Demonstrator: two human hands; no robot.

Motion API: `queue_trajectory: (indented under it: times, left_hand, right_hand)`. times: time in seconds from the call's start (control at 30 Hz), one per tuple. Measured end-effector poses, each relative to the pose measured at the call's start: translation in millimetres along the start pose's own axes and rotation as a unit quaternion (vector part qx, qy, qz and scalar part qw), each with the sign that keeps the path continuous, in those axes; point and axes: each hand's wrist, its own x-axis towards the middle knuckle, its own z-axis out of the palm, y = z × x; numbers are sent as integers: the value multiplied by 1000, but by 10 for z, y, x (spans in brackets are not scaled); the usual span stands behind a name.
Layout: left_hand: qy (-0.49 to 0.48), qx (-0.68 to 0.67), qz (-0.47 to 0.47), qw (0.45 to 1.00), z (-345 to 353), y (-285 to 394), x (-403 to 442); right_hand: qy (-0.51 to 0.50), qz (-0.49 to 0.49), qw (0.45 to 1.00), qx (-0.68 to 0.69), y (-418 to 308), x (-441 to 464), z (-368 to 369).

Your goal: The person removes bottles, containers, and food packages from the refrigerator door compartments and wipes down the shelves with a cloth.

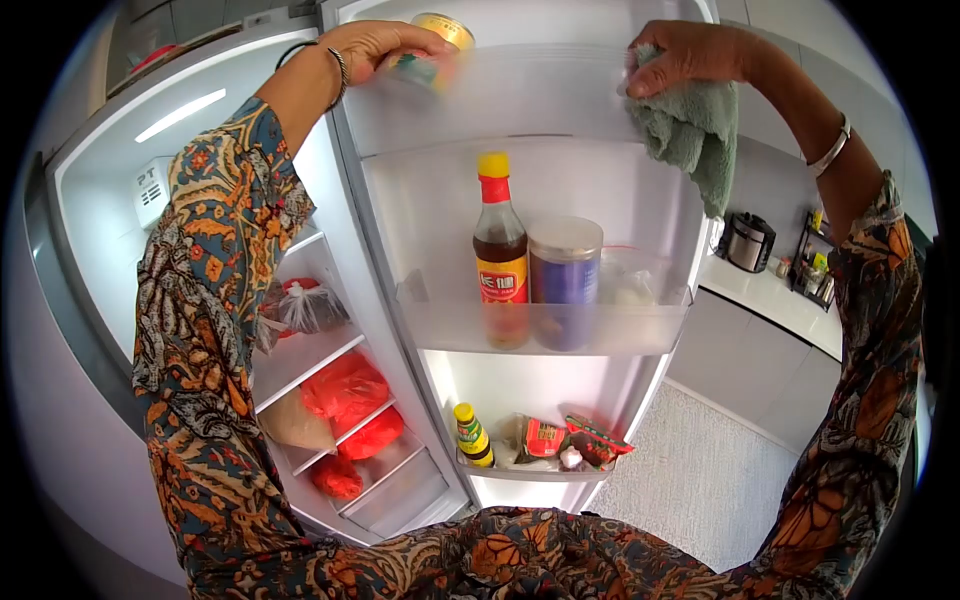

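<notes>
My left hand (378, 52) is closed around a small can with a gold top (443, 30), at the left end of the top door shelf (530, 100) of an open fridge. The can's lower part blurs behind the frosted shelf front. At the right end of that shelf, my right hand (690, 62) grips a grey-green cloth (695, 130), which hangs down over the shelf's corner. Below, the middle door shelf (600, 328) holds a dark sauce bottle with a yellow cap (500, 250), a blue canister with a pale lid (566, 280) and a clear plastic bag (630, 285).
The bottom door shelf (540, 476) carries a small yellow-capped bottle (473, 436) and several packets (545, 436). Inside the fridge at left are red plastic bags (345, 388) on shelves. A counter (770, 300) with a cooker (748, 242) stands behind the door at right.
</notes>
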Motion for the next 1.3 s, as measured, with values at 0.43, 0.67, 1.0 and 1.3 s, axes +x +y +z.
queue_trajectory:
  times: [0.43,0.67,1.0,1.3]
  left_hand:
    - [-167,156,-37,973,-66,-5,151]
    - [-109,265,15,958,193,96,-85]
    - [-102,206,-10,973,17,18,24]
    - [-112,281,-49,952,-11,38,17]
  right_hand:
    - [-149,30,983,108,-3,58,-29]
    - [-133,7,986,103,35,75,-7]
    - [-141,34,982,118,-33,1,-45]
    - [-103,28,991,81,-69,-23,-15]
